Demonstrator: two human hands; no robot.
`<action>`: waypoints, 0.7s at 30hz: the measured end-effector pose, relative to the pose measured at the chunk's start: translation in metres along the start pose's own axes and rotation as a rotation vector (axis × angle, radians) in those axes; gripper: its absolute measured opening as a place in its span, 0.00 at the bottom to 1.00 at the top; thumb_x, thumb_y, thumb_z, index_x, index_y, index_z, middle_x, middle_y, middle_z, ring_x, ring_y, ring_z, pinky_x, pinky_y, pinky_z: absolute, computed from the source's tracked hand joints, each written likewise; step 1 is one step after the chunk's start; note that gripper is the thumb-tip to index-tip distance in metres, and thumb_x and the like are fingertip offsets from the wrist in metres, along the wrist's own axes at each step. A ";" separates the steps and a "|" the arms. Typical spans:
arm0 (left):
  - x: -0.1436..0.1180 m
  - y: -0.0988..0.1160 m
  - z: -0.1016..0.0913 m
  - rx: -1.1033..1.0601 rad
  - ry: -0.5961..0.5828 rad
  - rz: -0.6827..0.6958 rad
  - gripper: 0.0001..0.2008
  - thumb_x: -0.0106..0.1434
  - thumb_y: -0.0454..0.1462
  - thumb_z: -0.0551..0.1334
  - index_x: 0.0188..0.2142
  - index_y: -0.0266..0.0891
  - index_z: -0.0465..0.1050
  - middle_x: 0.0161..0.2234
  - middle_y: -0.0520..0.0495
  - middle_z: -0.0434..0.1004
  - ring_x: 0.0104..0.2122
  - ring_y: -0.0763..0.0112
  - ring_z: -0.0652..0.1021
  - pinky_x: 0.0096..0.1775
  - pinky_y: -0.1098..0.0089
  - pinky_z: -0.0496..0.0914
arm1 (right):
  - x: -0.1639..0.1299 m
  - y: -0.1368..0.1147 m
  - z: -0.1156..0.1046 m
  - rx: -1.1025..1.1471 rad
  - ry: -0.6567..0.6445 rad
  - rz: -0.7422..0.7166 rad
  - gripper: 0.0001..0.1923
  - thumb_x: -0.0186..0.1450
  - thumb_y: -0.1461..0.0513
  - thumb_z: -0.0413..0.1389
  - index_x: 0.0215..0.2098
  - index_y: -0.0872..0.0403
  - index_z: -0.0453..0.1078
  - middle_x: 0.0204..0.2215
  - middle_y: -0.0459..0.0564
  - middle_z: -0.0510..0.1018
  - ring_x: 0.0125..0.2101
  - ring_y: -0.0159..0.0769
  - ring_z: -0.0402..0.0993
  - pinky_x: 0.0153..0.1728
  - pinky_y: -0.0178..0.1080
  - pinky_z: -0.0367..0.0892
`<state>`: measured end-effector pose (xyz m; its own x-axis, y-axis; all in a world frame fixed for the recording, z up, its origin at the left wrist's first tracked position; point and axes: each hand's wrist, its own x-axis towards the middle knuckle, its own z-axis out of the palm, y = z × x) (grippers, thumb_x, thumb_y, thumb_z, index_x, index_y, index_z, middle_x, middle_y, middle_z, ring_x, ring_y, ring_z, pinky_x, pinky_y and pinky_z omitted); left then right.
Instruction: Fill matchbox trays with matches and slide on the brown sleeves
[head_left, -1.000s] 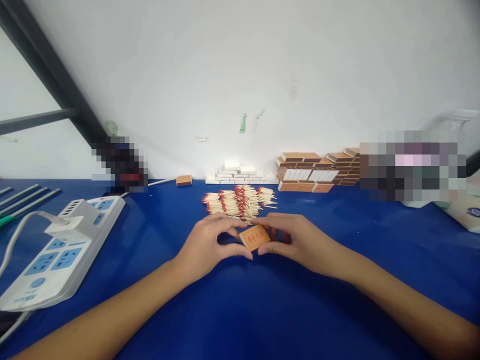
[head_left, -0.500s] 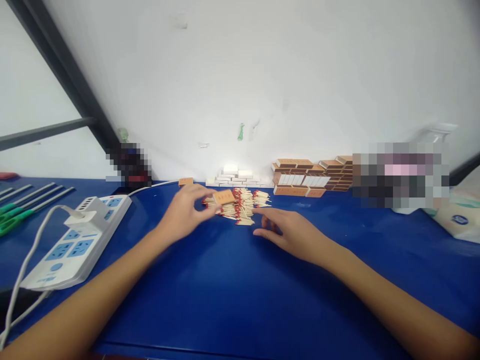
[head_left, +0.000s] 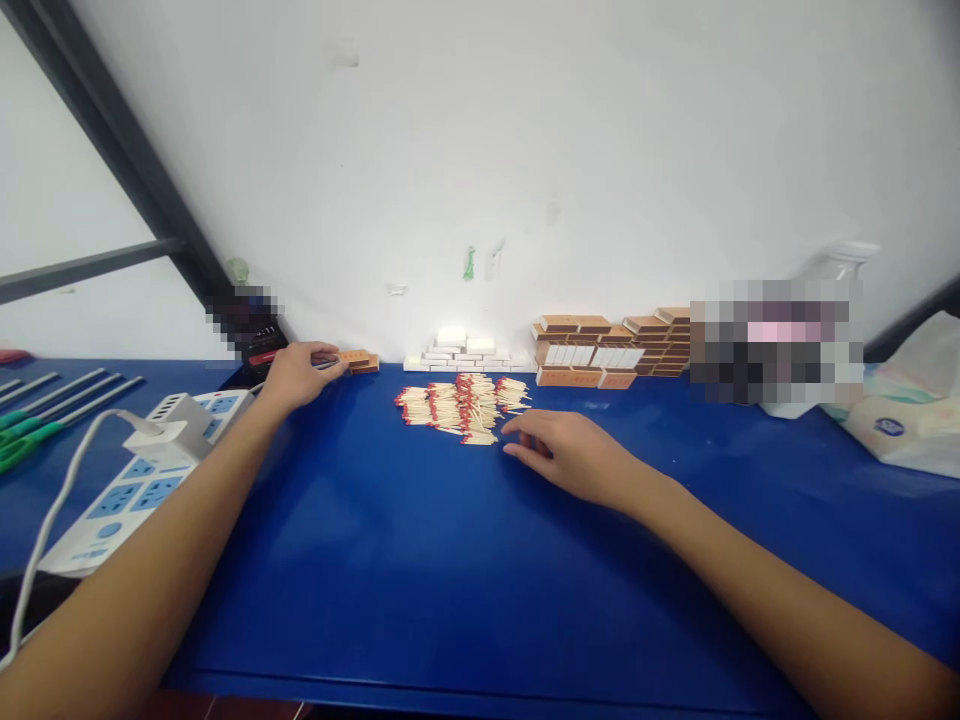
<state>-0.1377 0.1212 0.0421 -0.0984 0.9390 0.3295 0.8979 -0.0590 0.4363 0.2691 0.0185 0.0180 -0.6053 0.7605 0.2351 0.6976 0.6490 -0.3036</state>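
The left hand (head_left: 301,376) is pinching an orange matchbox (head_left: 354,356) at its nine-o'clock end; the box is lying toward three o'clock from the palm, long axis running roughly nine-to-three, overlapping a second matchbox (head_left: 370,366). The right hand (head_left: 566,450), farther off, is holding nothing, fingers loosely parted, red-tipped matchsticks (head_left: 459,402) sitting toward its ten o'clock.

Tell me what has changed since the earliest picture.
The right hand let go of the matchbox; the left hand carried it leftward and away to the other matchbox by the wall. Whether it has released it is unclear. Unchanged: the match pile, white stack and matchbox stack.
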 end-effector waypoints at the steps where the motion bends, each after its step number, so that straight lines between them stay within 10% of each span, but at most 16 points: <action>1: 0.000 -0.003 0.003 0.005 -0.005 0.000 0.23 0.62 0.47 0.69 0.51 0.34 0.80 0.48 0.37 0.86 0.47 0.53 0.84 0.51 0.60 0.75 | 0.000 0.000 0.000 0.002 -0.002 -0.002 0.11 0.75 0.58 0.55 0.50 0.54 0.76 0.37 0.51 0.81 0.33 0.38 0.76 0.35 0.40 0.67; 21: 0.003 0.054 0.030 0.553 0.019 -0.102 0.40 0.61 0.62 0.59 0.60 0.32 0.69 0.45 0.28 0.83 0.48 0.39 0.81 0.45 0.57 0.71 | -0.001 0.000 0.003 0.001 -0.003 -0.004 0.07 0.74 0.60 0.57 0.46 0.53 0.77 0.34 0.49 0.79 0.32 0.35 0.73 0.33 0.38 0.64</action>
<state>-0.0771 0.1311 0.0418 -0.1999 0.9240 0.3260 0.9741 0.2232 -0.0354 0.2680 0.0178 0.0149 -0.6090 0.7581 0.2332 0.6951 0.6517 -0.3035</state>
